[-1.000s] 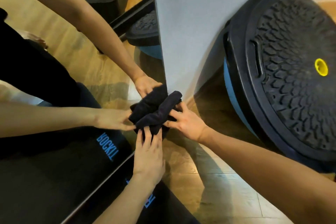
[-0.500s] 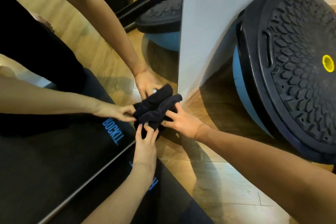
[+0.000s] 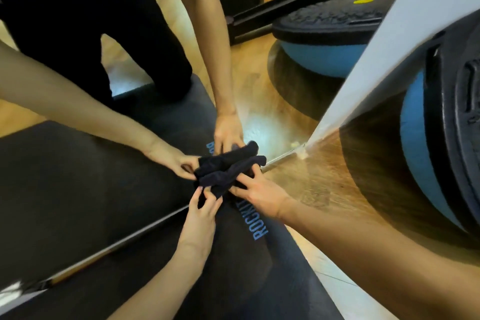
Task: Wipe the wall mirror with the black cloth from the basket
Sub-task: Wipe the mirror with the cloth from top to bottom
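The black cloth is bunched against the bottom edge of the wall mirror, just left of the mirror's lower right corner. My left hand pinches the cloth's near left end from below. My right hand grips its right side with the fingers dug into the folds. The mirror shows both hands and the cloth doubled right above. The basket is not in view.
A black mat with blue lettering lies under my arms at the mirror's foot. A blue and black balance trainer leans against the white wall at right. Wooden floor lies between them.
Both hands and the cloth have slid left along the mirror's bottom edge, away from its lower right corner. My view has swung left with them.
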The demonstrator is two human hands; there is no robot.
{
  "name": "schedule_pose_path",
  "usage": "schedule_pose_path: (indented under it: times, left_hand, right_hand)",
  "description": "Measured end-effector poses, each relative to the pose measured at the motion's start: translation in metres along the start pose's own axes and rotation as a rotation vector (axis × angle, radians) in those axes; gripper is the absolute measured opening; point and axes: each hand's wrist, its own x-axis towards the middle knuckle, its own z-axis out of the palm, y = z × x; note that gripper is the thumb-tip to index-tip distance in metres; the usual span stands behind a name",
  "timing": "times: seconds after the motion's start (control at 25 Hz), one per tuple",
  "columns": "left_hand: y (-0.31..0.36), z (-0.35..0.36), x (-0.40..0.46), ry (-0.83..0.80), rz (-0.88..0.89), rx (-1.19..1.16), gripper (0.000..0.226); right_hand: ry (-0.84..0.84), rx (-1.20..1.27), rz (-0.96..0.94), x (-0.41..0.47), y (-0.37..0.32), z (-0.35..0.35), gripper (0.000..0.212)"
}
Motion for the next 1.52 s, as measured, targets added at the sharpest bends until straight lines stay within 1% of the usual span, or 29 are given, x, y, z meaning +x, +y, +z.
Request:
schedule_pose_path:
  times: [0.08, 0.16, 0.28, 0.44, 0.56, 0.6, 0.72, 0.76, 0.84, 1.0, 1.12, 1.24, 1.36, 1.44, 1.52]
  left_hand:
    - [-0.004, 0.018, -0.016, -0.014, -0.011, -0.018, 0.064]
    - [-0.008, 0.042, -0.036, -0.04, -0.028, -0.05, 0.064]
    - [-0.012, 0.078, -0.065, -0.048, -0.058, -0.086, 0.064]
    - [-0.02, 0.131, -0.11, -0.086, -0.095, -0.12, 0.064]
    - [-0.028, 0.168, -0.145, -0.114, -0.125, -0.172, 0.064]
    - [-0.029, 0.179, -0.156, -0.127, -0.144, -0.201, 0.065]
    - [-0.031, 0.21, -0.186, -0.149, -0.272, -0.343, 0.069]
    - [-0.032, 0.219, -0.195, -0.166, -0.32, -0.389, 0.071]
    - [-0.036, 0.238, -0.216, -0.215, -0.355, -0.437, 0.072]
    - [-0.04, 0.266, -0.243, -0.256, -0.372, -0.44, 0.074]
    - [-0.039, 0.279, -0.255, -0.275, -0.456, -0.513, 0.076]
    - [-0.045, 0.287, -0.263, -0.252, -0.525, -0.617, 0.076]
    - [-0.04, 0.276, -0.254, -0.218, -0.607, -0.804, 0.078]
    - [-0.036, 0.262, -0.242, -0.233, -0.735, -1.066, 0.075]
    - [-0.035, 0.251, -0.227, -0.19, -0.888, -1.387, 0.063]
  right_hand:
    - [-0.051, -0.054, -0.028, 0.014, -0.024, -0.001, 0.06]
    - [-0.071, -0.074, -0.028, 0.031, -0.053, 0.003, 0.06]
    - [-0.024, 0.04, -0.003, 0.051, -0.096, 0.016, 0.052]
    - [0.027, 0.071, -0.027, 0.085, -0.154, 0.029, 0.057]
    - [0.045, 0.053, -0.073, 0.11, -0.201, 0.034, 0.051]
    - [0.028, 0.052, -0.081, 0.119, -0.215, 0.034, 0.055]
    - [-0.122, 0.018, -0.109, 0.141, -0.258, 0.034, 0.078]
    - [-0.172, 0.049, -0.117, 0.148, -0.269, 0.035, 0.085]
    - [-0.233, 0.113, -0.136, 0.162, -0.294, 0.043, 0.092]
    - [-0.269, 0.217, -0.155, 0.189, -0.335, 0.04, 0.084]
    - [-0.387, 0.183, -0.193, 0.199, -0.351, 0.035, 0.083]
    - [-0.392, 0.174, -0.203, 0.202, -0.355, 0.034, 0.085]
    - [-0.395, 0.179, -0.218, 0.2, -0.345, 0.032, 0.088]
    - [-0.384, 0.227, -0.189, 0.197, -0.34, 0.03, 0.087]
    - [-0.3, 0.263, -0.154, 0.193, -0.338, 0.029, 0.077]
